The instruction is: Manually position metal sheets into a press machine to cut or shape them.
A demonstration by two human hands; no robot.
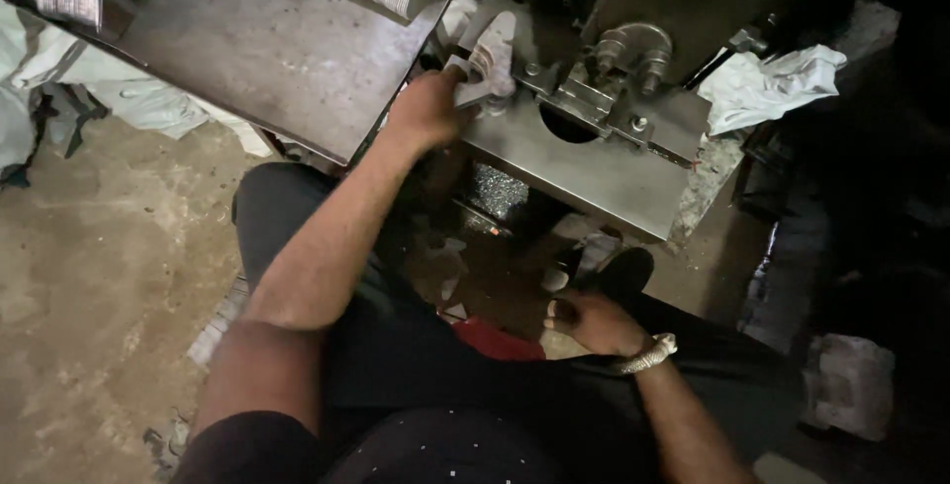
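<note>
I see my left hand (427,108) stretched forward and closed around a pale grey, curved metal lever (488,66) on the grey steel machine block (594,162). Just beyond the lever and to its right sit two round metal bolts with a clamp (625,48), and a dark round hole (566,128) lies close beside my fingers. My right hand (592,323) rests low by my knee, fingers curled; I cannot tell whether it holds anything. A silvery bracelet (648,353) circles that wrist.
</note>
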